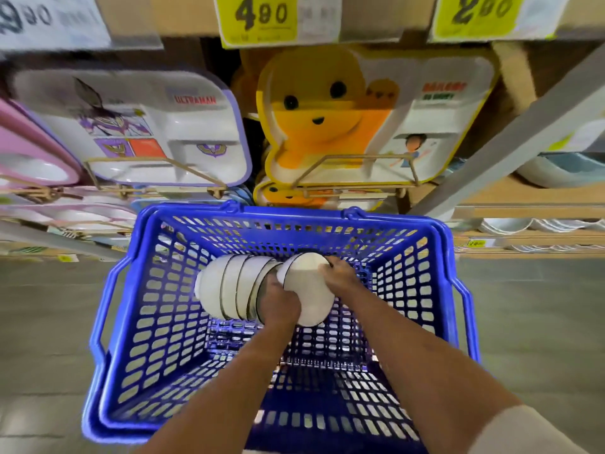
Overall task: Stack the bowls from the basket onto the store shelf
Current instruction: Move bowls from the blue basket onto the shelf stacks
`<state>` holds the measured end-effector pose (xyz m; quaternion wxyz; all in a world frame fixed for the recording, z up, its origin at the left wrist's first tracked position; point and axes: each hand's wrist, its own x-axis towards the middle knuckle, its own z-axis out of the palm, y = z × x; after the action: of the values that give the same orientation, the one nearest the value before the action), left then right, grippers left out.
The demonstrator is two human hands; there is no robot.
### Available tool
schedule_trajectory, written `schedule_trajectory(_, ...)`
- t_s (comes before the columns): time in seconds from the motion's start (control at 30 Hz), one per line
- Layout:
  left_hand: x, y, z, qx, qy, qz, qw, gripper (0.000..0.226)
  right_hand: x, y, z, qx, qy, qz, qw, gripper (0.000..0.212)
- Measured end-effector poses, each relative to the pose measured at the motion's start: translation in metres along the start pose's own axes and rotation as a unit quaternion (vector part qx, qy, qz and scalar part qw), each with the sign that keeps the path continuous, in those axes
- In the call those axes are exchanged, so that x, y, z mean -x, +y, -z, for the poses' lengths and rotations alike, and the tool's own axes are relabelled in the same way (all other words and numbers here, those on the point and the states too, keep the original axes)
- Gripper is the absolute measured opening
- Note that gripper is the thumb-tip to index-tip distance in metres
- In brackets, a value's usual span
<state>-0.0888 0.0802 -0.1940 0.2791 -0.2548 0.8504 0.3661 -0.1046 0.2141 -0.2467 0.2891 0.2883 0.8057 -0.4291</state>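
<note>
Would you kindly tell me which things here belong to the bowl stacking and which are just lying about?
For the job:
bowls, stacked on their side
blue basket holding them
left hand and right hand, both gripping the bowls

Just there:
purple tray
yellow tray
price tags
white dishes on the right-hand shelf

floor [49, 322]: blue basket [157, 339] on it | shelf [491, 194]: trays [196, 132] upright in racks [360, 173], pale dish [563, 173] at right
</note>
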Motion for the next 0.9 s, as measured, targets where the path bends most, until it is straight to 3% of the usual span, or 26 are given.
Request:
schedule_trajectory(0.17, 0.024, 0.021, 0.027, 0.066, -0.049, -0.013, 0.997, 0.046, 0.036, -0.013, 0.035, -0.046, -0.038, -0.014, 0.998, 0.047)
schedule_trajectory(0.27, 0.050, 0.035, 0.045, 0.160, -0.084, -0.008, 0.983, 0.045, 0.067, -0.022, 0.057, -0.159, -0.045, -0.018, 0.986, 0.043)
schedule_trajectory(0.33, 0.069, 0.044, 0.061, 0.210, -0.122, 0.013, 0.970, 0.043, 0.091, -0.029, 0.072, -0.245, -0.061, -0.012, 0.968, 0.040)
schedule_trajectory(0.47, 0.108, 0.064, 0.091, 0.209, -0.187, 0.000, 0.960, 0.030, 0.140, -0.041, 0.102, -0.365, -0.090, 0.024, 0.926, 0.042)
schedule_trajectory(0.63, 0.157, 0.080, 0.116, 0.213, -0.181, -0.039, 0.959, 0.025, 0.190, -0.049, 0.127, -0.465, -0.135, 0.102, 0.869, 0.038)
schedule_trajectory(0.73, 0.185, 0.090, 0.129, 0.227, -0.179, -0.074, 0.954, 0.029, 0.218, -0.057, 0.139, -0.512, -0.132, 0.148, 0.836, 0.035)
schedule_trajectory(0.9, 0.230, 0.115, 0.156, 0.254, -0.211, -0.120, 0.936, 0.023, 0.271, -0.074, 0.161, -0.540, -0.075, 0.211, 0.811, 0.039)
